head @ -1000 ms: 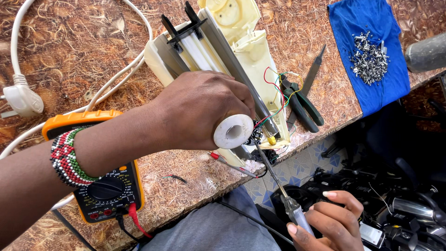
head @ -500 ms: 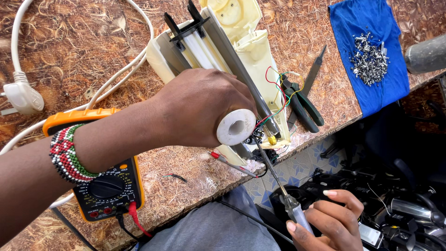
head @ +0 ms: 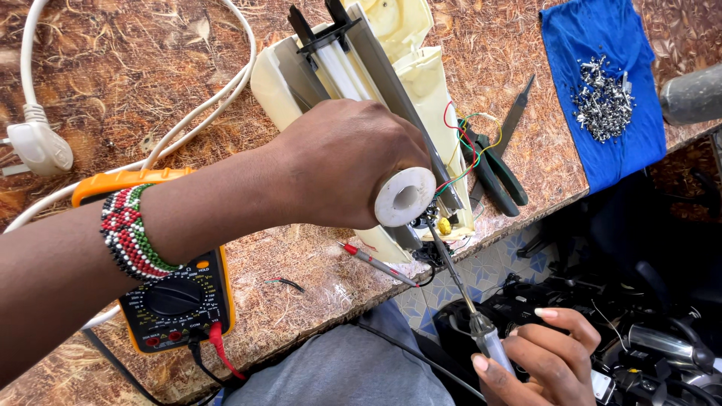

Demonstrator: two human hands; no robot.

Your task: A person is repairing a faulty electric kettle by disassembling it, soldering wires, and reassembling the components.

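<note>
My left hand (head: pixel 342 162) is closed around a white spool (head: pixel 404 197), held over the lower end of an opened cream plastic appliance (head: pixel 410 83) with coloured wires (head: pixel 466 150) showing. My right hand (head: pixel 538 357) grips the handle of a thin soldering iron (head: pixel 459 286); its tip reaches up to the wiring just below the spool. A red multimeter probe (head: pixel 376 263) lies on the table beside the appliance. A beaded band circles my left wrist.
An orange multimeter (head: pixel 177 301) lies on the brown patterned table (head: pixel 113 75) under my left forearm. White cable and plug (head: pixel 41 146) at the left. Green-handled pliers (head: pixel 496 169) lie right of the appliance. A blue cloth (head: pixel 602 45) holds several screws. Black parts fill the floor.
My left hand with the spool has shifted slightly right and up. The right hand and the iron stay in place.
</note>
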